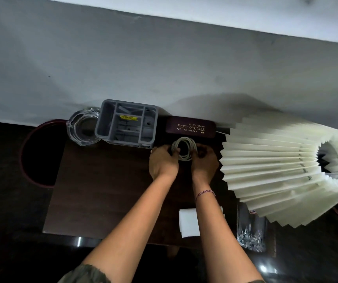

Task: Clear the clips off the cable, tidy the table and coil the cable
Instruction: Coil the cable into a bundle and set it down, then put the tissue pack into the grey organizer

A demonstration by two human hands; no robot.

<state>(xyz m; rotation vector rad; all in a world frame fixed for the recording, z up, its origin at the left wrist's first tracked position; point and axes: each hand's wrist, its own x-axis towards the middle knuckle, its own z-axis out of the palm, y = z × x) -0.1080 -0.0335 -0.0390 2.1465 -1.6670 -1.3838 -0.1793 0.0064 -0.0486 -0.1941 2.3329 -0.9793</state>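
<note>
Cable, wound into a small coil, sits at 12 o'clock on the table, just before the spectacle case, left hand and right hand each clasping a side with curled fingers; any slackened grip could let the springy loops unwind.

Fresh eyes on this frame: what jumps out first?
The pleated cream lampshade dominates the right side of the dark table. At the centre, the left hand and right hand both grip a coiled white cable. It sits just in front of a maroon glasses case and a grey organiser at the wall.
</note>
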